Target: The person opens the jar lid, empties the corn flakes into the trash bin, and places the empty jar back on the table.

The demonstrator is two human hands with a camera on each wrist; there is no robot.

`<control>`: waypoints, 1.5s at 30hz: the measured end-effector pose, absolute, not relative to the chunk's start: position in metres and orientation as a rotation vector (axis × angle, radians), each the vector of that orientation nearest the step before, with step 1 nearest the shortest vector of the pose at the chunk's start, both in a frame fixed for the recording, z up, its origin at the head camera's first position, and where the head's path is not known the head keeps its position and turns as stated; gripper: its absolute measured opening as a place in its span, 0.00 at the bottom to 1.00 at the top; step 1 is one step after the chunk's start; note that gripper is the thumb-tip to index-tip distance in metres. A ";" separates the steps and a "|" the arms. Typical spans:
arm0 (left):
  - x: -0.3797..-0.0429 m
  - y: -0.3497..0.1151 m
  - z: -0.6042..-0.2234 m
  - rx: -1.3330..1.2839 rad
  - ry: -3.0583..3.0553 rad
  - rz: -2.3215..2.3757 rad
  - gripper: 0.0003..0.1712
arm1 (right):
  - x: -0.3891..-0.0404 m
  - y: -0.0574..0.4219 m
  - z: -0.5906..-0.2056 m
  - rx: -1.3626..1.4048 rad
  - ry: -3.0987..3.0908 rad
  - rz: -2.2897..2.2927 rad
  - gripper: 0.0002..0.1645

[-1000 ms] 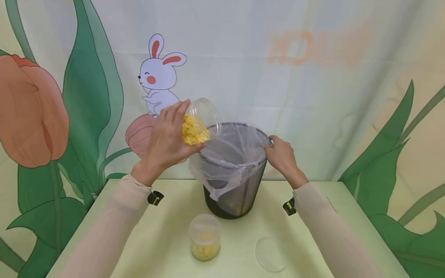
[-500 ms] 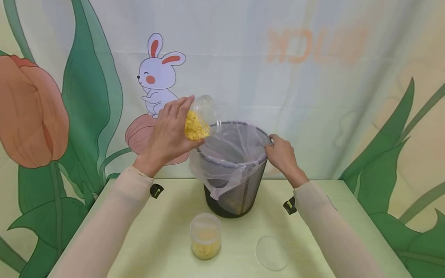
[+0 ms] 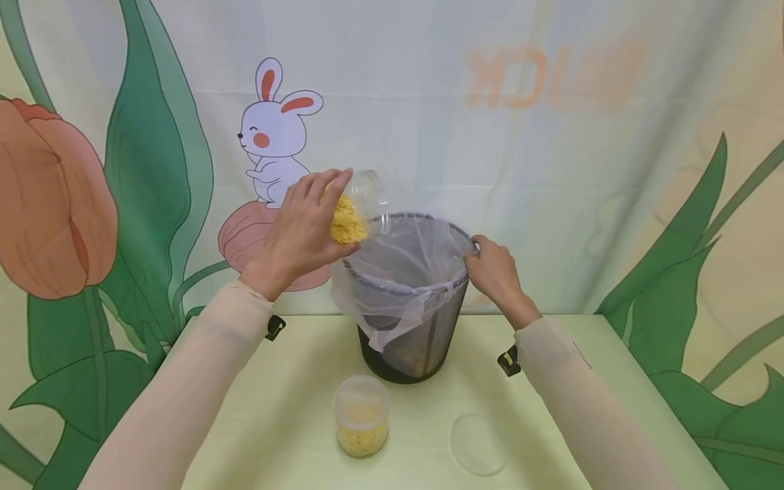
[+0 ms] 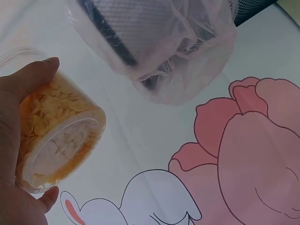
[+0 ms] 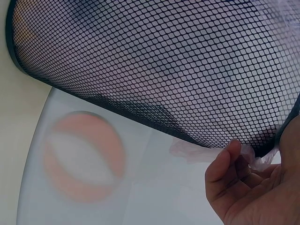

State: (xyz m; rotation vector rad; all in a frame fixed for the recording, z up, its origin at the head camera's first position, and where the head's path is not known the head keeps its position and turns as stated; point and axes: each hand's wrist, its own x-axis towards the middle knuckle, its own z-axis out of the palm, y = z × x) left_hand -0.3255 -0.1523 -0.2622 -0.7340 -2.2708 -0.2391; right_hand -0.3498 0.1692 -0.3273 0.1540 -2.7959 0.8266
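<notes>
My left hand (image 3: pixel 303 228) grips a clear plastic jar (image 3: pixel 371 197) on its side, its mouth turned toward the bin. Yellow flakes (image 3: pixel 348 223) lie in the jar; the left wrist view shows them through the wall near the jar's base (image 4: pixel 65 147). Below and right of the jar's mouth stands a black mesh wastebasket (image 3: pixel 437 333) with a thin, translucent bag (image 3: pixel 392 316) folded over its rim. My right hand (image 3: pixel 495 272) holds that rim on the right side. In the right wrist view, the right hand's fingers (image 5: pixel 227 161) curl at the rim by the bunched bag.
A second clear jar (image 3: pixel 361 425), partly filled with yellow bits, stands in front of the wastebasket. A clear round lid (image 3: pixel 478 444) lies flat to its right on the pale green table (image 3: pixel 294 408). A printed cloth (image 3: pixel 429 102) with a rabbit and tulips hangs behind.
My left hand and the jar have shifted slightly right, and the jar has tipped a little further. The right hand keeps its grip on the rim.
</notes>
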 end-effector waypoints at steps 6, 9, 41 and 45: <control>-0.331 -0.149 -0.261 -0.739 -2.288 -0.209 0.63 | -0.350 0.169 -0.328 0.148 -2.795 0.833 0.32; -0.333 -0.148 -0.261 -0.737 -2.306 -0.195 0.64 | -0.350 0.170 -0.328 0.146 -2.795 0.831 0.32; -0.347 -0.133 -0.254 -0.810 -2.345 0.069 0.63 | -0.348 0.170 -0.327 0.139 -2.786 0.842 0.31; -0.349 -0.134 -0.255 -0.809 -2.344 0.079 0.63 | -0.348 0.170 -0.327 0.138 -2.784 0.841 0.31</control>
